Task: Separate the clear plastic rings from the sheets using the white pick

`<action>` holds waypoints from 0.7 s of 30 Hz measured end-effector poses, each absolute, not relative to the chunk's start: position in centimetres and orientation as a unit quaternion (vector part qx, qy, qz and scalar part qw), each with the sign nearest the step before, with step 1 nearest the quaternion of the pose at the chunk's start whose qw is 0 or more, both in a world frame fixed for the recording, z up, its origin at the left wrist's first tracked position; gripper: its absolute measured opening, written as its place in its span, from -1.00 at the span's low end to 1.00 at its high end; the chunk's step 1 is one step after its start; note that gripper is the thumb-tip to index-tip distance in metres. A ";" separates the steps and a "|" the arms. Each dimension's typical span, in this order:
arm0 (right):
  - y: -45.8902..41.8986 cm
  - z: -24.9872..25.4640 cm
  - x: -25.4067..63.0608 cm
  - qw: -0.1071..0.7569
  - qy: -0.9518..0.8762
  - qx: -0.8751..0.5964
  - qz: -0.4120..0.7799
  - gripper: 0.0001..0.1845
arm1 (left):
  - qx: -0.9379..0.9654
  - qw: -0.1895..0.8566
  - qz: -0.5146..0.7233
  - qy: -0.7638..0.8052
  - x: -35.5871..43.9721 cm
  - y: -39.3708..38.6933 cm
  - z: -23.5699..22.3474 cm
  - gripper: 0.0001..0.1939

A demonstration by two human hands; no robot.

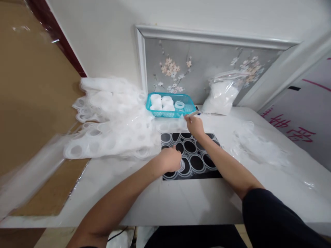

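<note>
On the table lies a black sheet (193,174) covered by a translucent layer with rows of round outlines. My left hand (171,159) is closed over the sheet's left part, its fingers curled at a small clear ring-shaped piece (182,166). Past the sheet's far edge, my right hand (196,126) is closed around a slim pale pen-like tool (193,114); its exact kind is unclear. A turquoise basket (171,94) stands just beyond that hand, holding several white round stacks (156,100) and a clear ring stack (179,104).
Piles of white translucent sheeting with round holes (111,137) cover the table's left side, partly over brown cardboard (51,193). A clear bag of white material (221,94) leans by the wall panel (196,62). Loose clear plastic scraps (261,148) lie at right.
</note>
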State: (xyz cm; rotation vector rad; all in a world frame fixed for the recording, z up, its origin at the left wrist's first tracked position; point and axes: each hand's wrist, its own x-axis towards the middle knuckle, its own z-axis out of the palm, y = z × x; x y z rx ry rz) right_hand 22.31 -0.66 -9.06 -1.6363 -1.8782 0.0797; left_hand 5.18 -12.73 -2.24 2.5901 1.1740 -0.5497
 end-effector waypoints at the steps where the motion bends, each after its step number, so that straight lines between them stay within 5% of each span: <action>1: 0.0 -8.6 22.5 0.343 -0.686 -0.641 0.033 -0.66 | 0.886 0.121 -0.193 0.404 5.2 -12.9 -2.2 -0.57; 7: -1.6 -8.7 20.8 0.437 -0.707 -0.543 0.123 -0.64 | 0.884 0.130 -0.201 0.401 5.2 -13.1 -2.2 -0.58; 13: -5.4 -10.7 17.7 0.348 -0.802 -0.353 0.333 -0.66 | 0.887 0.129 -0.185 0.402 5.2 -13.4 -1.8 -0.63; 21: -5.8 -10.9 17.9 0.329 -0.785 -0.378 0.363 -0.65 | 0.888 0.133 -0.181 0.401 5.4 -13.2 -2.1 -0.64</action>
